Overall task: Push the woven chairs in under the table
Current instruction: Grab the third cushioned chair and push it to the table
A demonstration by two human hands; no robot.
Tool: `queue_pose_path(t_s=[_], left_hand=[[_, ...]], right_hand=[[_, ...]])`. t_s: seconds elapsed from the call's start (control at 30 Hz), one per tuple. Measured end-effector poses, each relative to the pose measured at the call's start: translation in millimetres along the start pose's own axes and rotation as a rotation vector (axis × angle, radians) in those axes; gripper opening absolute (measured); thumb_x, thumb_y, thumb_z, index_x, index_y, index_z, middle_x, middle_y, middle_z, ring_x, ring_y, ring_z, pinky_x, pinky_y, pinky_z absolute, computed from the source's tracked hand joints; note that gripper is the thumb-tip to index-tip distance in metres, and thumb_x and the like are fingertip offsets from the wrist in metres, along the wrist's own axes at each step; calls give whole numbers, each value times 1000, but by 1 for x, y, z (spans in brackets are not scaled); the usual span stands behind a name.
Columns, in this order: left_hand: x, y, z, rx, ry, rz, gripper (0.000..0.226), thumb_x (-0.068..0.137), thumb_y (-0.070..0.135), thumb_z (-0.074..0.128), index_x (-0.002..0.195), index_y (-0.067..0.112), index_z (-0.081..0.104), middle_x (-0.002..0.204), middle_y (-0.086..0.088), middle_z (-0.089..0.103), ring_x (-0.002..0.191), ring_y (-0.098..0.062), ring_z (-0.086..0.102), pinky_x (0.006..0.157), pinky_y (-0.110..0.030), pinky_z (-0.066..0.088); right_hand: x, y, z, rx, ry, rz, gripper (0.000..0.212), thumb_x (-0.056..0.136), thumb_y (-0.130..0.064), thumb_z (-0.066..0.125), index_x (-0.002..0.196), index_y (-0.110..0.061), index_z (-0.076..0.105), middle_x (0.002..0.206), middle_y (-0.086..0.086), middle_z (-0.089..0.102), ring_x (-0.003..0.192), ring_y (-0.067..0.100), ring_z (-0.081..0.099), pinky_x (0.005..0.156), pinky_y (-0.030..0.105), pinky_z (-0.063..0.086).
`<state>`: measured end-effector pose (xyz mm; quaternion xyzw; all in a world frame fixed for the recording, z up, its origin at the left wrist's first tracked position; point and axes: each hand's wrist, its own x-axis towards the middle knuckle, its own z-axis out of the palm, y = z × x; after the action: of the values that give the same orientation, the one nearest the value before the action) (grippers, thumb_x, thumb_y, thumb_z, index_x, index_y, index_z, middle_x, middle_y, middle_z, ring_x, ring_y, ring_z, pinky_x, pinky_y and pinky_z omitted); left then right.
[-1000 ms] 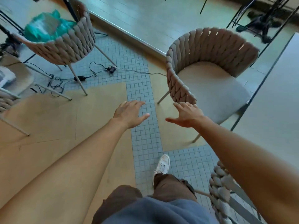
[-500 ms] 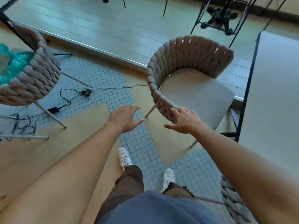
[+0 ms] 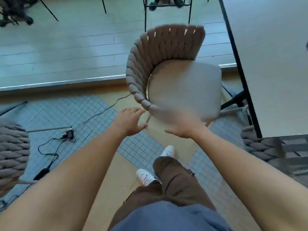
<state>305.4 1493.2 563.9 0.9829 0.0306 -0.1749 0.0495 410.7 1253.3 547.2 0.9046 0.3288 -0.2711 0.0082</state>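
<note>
A woven chair [image 3: 155, 52] with a thick beige rope back and a pale seat cushion stands in the middle, its open front turned toward the grey table [image 3: 275, 60] at the right. My left hand [image 3: 129, 121] reaches out with fingers spread, just short of the chair's near rope end. My right hand [image 3: 185, 126] is blurred by motion, fingers apart, over the near edge of the seat; whether it touches is unclear. Neither hand holds anything. A second woven chair [image 3: 260, 147] sits tucked at the table's near corner.
A third woven chair [image 3: 13, 147] is at the left edge. Black cables and a power adapter [image 3: 68, 133] lie on the tiled floor to the left. A raised floor step [image 3: 63, 82] runs behind the chair. Black stand legs [image 3: 146, 14] are at the top.
The view has swung right and closer, so the chair now sits centred and nearer the table. Both hands have moved forward toward the chair's near side; the right hand is blurred.
</note>
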Motion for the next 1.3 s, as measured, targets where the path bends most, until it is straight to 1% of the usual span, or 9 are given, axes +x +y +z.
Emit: queue_pose_path(t_s=[0.3,0.63,0.73,0.83,0.93,1.1,1.17,1.23,1.3], left_hand=[[94,-24,12,116,-34,118,77,92,55,55,155,21,27,165,-4,18,152,-24,10,121,-45,9],[151,-54,25,352,-296,262,75,88,57,57,150,22,33,159,0,31,150,-23,12,121,-50,2],[166,-66,21,375,-307,352,67,86,54,61,144,27,41,150,3,43,145,-20,24,121,-48,6],[182,-80,18,439,-275,447,58,84,52,63,135,29,49,138,5,55,135,-19,40,116,-42,18],[196,-91,15,454,-286,499,55,83,49,64,133,28,52,137,4,56,130,-20,47,110,-37,29],[215,-105,17,439,-278,670,38,85,34,60,122,29,55,122,6,64,116,-20,59,100,-36,42],[223,-115,18,454,-219,769,29,87,30,58,115,28,58,114,7,67,108,-20,63,94,-35,45],[228,-123,21,459,-146,833,23,87,35,57,108,26,61,108,5,70,101,-23,67,83,-33,45],[230,-124,26,431,-129,852,26,87,43,59,103,23,64,103,2,71,93,-28,69,73,-32,46]], right_hand=[[75,0,21,71,-59,67,105,84,-80,51,162,-23,11,168,10,19,154,29,15,123,54,15],[125,-20,34,80,-82,113,105,84,-77,51,161,-18,12,166,14,23,152,32,19,122,57,14],[133,-30,39,104,-106,148,106,84,-77,52,162,-18,12,166,13,23,152,32,19,122,56,14],[142,-43,41,129,-116,215,107,83,-79,53,162,-19,12,166,12,24,153,31,20,122,56,14],[149,-61,39,129,-81,272,105,83,-79,52,160,-18,17,161,11,35,150,32,25,121,57,14],[159,-100,41,159,60,382,78,84,-68,56,143,-19,42,139,5,58,137,28,44,119,54,17],[169,-116,41,185,107,400,71,84,-66,60,136,-20,47,128,3,65,125,27,56,113,48,28],[179,-126,41,208,173,439,65,84,-67,62,128,-21,51,116,3,69,109,29,65,94,42,41],[185,-128,44,163,216,473,60,85,-70,59,121,-22,56,107,2,72,96,31,69,75,39,41]])
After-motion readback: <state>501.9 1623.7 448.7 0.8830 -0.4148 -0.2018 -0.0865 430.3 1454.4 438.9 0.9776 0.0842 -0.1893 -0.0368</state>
